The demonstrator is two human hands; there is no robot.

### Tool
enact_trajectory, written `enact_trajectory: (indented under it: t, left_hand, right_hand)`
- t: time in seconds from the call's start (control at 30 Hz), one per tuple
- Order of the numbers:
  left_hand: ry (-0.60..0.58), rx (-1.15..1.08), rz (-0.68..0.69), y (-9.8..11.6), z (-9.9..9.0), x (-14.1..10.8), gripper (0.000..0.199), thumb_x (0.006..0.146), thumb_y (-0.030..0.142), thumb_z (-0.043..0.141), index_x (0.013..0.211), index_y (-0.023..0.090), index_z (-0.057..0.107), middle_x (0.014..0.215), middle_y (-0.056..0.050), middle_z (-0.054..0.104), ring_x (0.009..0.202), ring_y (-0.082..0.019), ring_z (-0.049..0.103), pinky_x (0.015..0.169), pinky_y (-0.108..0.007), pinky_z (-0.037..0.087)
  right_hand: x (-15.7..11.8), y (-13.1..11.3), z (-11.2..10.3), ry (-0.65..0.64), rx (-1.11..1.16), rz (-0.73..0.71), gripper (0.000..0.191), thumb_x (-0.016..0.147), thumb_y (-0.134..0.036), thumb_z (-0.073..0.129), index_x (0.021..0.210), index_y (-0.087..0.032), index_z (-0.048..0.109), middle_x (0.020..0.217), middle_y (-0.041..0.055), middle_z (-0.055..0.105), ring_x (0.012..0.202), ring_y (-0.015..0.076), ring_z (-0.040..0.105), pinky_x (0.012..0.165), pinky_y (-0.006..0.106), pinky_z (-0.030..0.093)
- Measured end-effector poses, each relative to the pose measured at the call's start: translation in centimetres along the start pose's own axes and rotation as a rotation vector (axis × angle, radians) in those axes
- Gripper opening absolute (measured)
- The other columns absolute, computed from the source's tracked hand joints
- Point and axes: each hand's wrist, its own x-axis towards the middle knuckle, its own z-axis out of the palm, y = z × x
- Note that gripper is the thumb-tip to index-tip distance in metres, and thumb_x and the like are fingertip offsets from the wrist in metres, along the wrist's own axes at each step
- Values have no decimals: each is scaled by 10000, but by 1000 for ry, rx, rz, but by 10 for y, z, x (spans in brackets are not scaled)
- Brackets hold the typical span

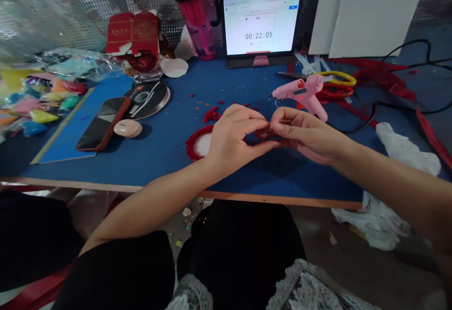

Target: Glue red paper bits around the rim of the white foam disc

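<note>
My left hand (pixel 237 133) and my right hand (pixel 303 133) meet over the front of the blue table, fingertips pinched together. Whatever lies between them is too small and covered to make out. Under my left wrist sits a white disc (pixel 203 145) edged with a ruffled red border (pixel 191 144); its right part is hidden by the hand. Just beyond my left hand lie small red pieces (pixel 212 114). A pink hot glue gun (pixel 303 93) rests behind my right hand, its nozzle pointing left.
Yellow-handled scissors (pixel 335 78) and red ribbon (pixel 391 81) lie behind the glue gun, with a black cable (pixel 374 107). At the back stand a tablet (pixel 261 22) and a pink bottle (pixel 197 22). Leftward are a ribbon spool (pixel 155 98), a case (pixel 102 124) and colourful packets (pixel 38 98).
</note>
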Motion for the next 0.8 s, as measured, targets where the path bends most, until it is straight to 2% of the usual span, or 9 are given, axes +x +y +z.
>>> enact_trajectory:
  t: [0.13,0.23,0.33,0.6,0.8]
  left_hand:
    - [65,65,66,1,6,-3,190,808,363,760,770,187,699,848,-27,742,816,-178,644,779,-334,530]
    - [79,46,17,3,8,-3,92,848,251,699,771,202,703,825,-4,741,821,-160,647,764,-309,536]
    - [79,-36,-26,4,7,-1,106,863,182,663,769,209,702,825,4,748,815,-145,656,770,-300,539]
    - [95,-150,-110,6,-5,5,97,874,202,688,792,236,727,875,2,770,814,-140,701,834,-327,546]
    - [78,-142,-163,6,-11,5,110,892,221,672,829,273,746,929,15,772,875,-155,700,865,-354,557]
  right_hand:
    - [-3,5,4,-6,72,-23,268,697,-334,843,702,-203,610,750,-48,616,742,72,607,670,183,507]
    - [-5,10,8,-9,102,-53,238,718,-301,830,702,-213,610,729,-58,604,719,61,594,723,189,512]
    - [-4,11,8,-3,96,-78,220,733,-309,819,708,-222,619,738,-54,607,743,69,599,754,200,511]
    - [3,3,-2,187,5,-93,261,675,-385,845,680,-218,644,836,-26,648,773,100,587,762,258,512]
    - [3,4,0,167,-51,-7,279,642,-404,858,693,-212,663,790,-9,649,784,118,598,709,253,511]
